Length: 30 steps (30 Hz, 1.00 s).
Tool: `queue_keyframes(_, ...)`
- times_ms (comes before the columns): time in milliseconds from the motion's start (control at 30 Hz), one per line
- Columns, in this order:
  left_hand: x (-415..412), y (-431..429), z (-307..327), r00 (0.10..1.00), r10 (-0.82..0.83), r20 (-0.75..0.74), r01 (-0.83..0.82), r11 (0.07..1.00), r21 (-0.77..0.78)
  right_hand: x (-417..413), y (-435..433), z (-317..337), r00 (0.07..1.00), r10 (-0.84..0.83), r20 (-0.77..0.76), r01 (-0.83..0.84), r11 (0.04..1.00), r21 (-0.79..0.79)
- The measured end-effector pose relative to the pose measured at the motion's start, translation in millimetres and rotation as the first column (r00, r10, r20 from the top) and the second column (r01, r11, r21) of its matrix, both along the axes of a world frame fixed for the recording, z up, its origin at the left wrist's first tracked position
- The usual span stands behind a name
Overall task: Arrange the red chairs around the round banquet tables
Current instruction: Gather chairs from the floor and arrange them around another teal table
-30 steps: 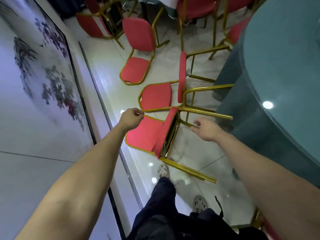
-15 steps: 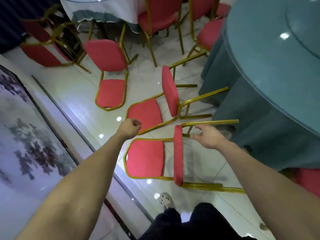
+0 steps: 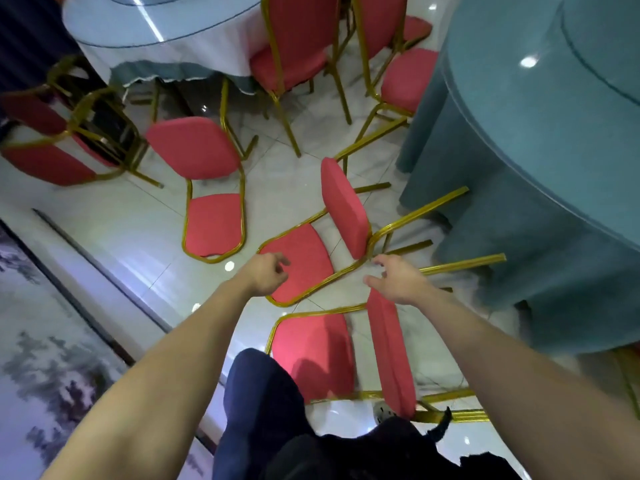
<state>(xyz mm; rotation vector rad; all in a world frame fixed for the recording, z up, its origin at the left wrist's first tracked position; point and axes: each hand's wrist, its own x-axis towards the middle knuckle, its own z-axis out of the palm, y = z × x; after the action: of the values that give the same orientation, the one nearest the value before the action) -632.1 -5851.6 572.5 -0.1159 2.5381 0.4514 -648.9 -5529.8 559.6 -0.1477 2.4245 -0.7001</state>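
Tipped red chair on its back on floor, legs toward teal table, second fallen chair just beside. Left hand loosely curled, right hand spread, both empty above it. Suggest: grip back rail plus seat edge, lift clear of neighbour, stand facing table.

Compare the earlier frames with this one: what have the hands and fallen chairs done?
Both hands have left the nearest fallen chair and moved forward over the next chair. The left hand, a fist before, has uncurled; the right hand stays open. Neither holds anything. Both chairs still lie on their sides beside the teal table.
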Motion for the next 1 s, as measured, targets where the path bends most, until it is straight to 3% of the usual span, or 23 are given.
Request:
queue_keyframes(200, -97, -97, -44, 0.985, -0.173, 0.004, 0.173, 0.985, -0.003, -68, -97, -36, 0.996, -0.090, 0.017, 0.090, 0.996, 0.019)
queue_keyframes(300, -163, -163, -69, 0.946, -0.322, 0.023, 0.323, 0.946, -0.015, -105, -166, -57, 0.975, -0.220, 0.041, 0.218, 0.975, 0.052)
queue_keyframes(533, -290, -259, -69, 0.715, -0.690, 0.113, 0.698, 0.715, -0.046, -113, -310, -48, 0.808, -0.577, 0.119, 0.568, 0.816, 0.106)
queue_keyframes(800, -369, -277, -69, 0.530, -0.837, 0.137, 0.846, 0.533, -0.016, -108, -400, -53, 0.601, -0.794, 0.092, 0.793, 0.607, 0.063)
queue_keyframes(1000, -401, -335, -115, 0.529, -0.833, 0.163, 0.846, 0.533, -0.021, -119, -466, -99, 0.477, -0.869, 0.128, 0.873, 0.485, 0.039)
